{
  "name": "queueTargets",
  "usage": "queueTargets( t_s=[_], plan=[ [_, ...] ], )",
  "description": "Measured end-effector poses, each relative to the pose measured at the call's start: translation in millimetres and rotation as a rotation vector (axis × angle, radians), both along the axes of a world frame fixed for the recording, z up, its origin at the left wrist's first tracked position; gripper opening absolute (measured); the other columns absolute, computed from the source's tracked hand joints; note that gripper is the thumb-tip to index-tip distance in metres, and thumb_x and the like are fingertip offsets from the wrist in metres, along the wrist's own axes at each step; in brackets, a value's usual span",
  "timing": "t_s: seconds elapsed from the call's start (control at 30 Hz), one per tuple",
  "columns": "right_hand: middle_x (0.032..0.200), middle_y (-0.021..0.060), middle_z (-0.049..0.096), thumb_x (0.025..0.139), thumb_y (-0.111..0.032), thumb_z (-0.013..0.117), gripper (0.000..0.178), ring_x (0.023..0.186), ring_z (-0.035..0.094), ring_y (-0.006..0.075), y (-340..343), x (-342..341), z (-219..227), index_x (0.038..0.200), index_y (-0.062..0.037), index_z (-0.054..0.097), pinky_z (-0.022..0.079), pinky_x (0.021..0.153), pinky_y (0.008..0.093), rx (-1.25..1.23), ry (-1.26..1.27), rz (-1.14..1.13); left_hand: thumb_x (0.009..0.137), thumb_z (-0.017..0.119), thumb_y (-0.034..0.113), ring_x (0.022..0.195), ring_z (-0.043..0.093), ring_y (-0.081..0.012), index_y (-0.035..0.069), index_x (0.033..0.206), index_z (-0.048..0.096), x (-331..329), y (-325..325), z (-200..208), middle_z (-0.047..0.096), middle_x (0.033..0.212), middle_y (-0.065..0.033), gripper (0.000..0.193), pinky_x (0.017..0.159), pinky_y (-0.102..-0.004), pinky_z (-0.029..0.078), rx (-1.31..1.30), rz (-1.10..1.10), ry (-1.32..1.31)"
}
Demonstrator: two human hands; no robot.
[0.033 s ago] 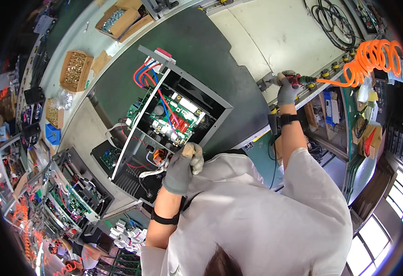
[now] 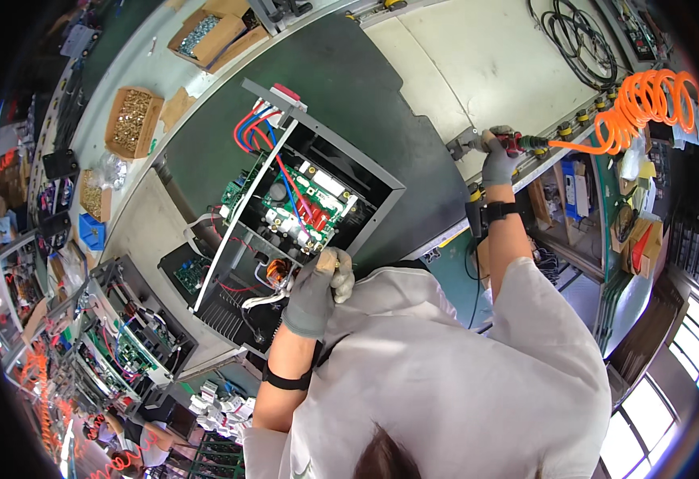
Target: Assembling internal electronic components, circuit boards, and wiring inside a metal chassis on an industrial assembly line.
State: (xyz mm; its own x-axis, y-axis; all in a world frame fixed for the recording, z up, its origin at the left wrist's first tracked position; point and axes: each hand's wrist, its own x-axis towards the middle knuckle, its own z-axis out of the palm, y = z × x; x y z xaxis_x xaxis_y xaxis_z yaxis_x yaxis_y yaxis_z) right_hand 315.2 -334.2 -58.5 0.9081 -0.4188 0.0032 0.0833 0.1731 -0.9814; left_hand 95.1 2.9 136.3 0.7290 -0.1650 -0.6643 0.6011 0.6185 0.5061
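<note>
My right hand, in a grey glove, is stretched out to the far right and closed around a red and black air tool. An orange coiled hose runs from the tool's end. My left hand, gloved too, is at the near edge of an open metal chassis, its fingers curled together; what they hold is too small to make out. Inside the chassis sit a green circuit board and a copper-wound coil. Red and blue wires loop out at its far left corner.
A dark green mat lies under the chassis. Boxes of fasteners stand along the left, beside a blue bin. More opened chassis units are at lower left. A black cable coil lies at far right.
</note>
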Motion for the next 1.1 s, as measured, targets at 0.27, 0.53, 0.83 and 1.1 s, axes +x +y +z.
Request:
queueTargets(
  t_s=[0.27,0.53,0.83,1.1],
  plan=[
    [0.07,0.0037,0.053,0.068,0.009,0.065,0.023,0.058,0.052,0.0137,8,-2,3,0.081,-0.0051,0.053,0.044,0.054,0.0265,-0.09,0.022,-0.031,0.096,0.042,0.045,0.054,0.032,-0.0089,0.009,0.074,0.043,7,-2,6,0.031,0.061,0.0035,0.042,0.049,-0.0227,0.028,0.024,0.014,0.025],
    [0.076,0.0021,0.057,0.069,0.005,0.069,0.024,0.06,0.055,0.0128,9,-1,11,0.087,-0.0077,0.057,0.046,0.053,0.0256,-0.029,0.159,-0.043,0.094,0.05,0.04,0.054,0.034,-0.0075,0.007,0.091,0.051,-3,-3,5,0.037,0.066,0.0036,0.034,0.046,-0.0217,0.028,-0.011,0.054,0.05],
    [0.087,0.0057,0.06,0.084,-0.022,0.064,0.021,0.075,0.059,0.0173,29,-30,172,0.099,-0.0102,0.057,0.047,0.057,0.0325,0.454,0.198,0.207,0.094,0.048,0.011,0.076,0.047,-0.0114,0.001,0.105,0.053,-20,4,7,0.053,0.093,-0.0056,0.015,0.065,-0.0227,0.04,0.01,0.114,-0.232],
    [0.085,0.0005,0.061,0.09,-0.032,0.057,0.017,0.088,0.059,0.0225,134,-96,296,0.095,-0.0156,0.058,0.038,0.095,0.0622,0.872,0.002,0.617,0.096,0.05,0.028,0.072,0.045,-0.0089,-0.002,0.114,0.05,-18,-6,29,0.05,0.089,-0.0033,0.035,0.061,-0.0219,0.039,-0.039,0.058,-0.28]
  ],
)
